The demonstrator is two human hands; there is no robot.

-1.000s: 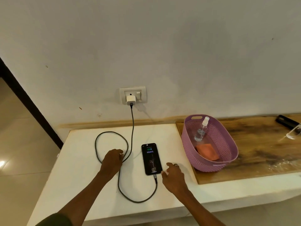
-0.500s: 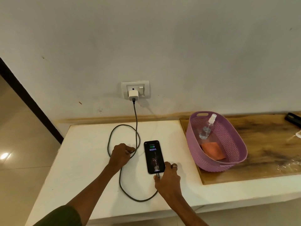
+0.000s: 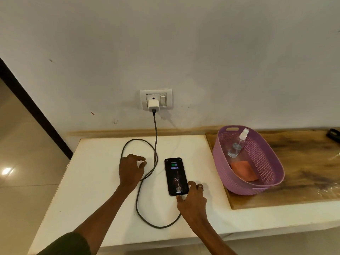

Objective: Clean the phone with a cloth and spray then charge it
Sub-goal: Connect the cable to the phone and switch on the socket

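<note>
While the left hand [image 3: 131, 169] hovers over the white countertop [image 3: 92, 181] with fingers loosely spread, gripping nothing, a grey braided charging cable [image 3: 156, 144] loops beside it, running from the white wall charger [image 3: 153, 106]. Right of that lies the black smartphone [image 3: 175, 175], screen lit, flat on the counter. The right hand [image 3: 191, 199] pinches its lower end at the plug. Farther right, a purple woven plastic basket [image 3: 265, 159] holds a clear spray bottle [image 3: 237, 144] and an orange folded cloth [image 3: 243, 171].

The phone [image 3: 176, 176] has a glossy glass face, and the cable [image 3: 156, 137] looks braided and matt. The surface [image 3: 103, 173] is smooth matt white, next to a streaky, shiny wood board [image 3: 303, 162]. Perforated purple plastic basket [image 3: 265, 157], clear plastic spray bottle [image 3: 237, 146], soft orange cloth [image 3: 242, 171].
</note>
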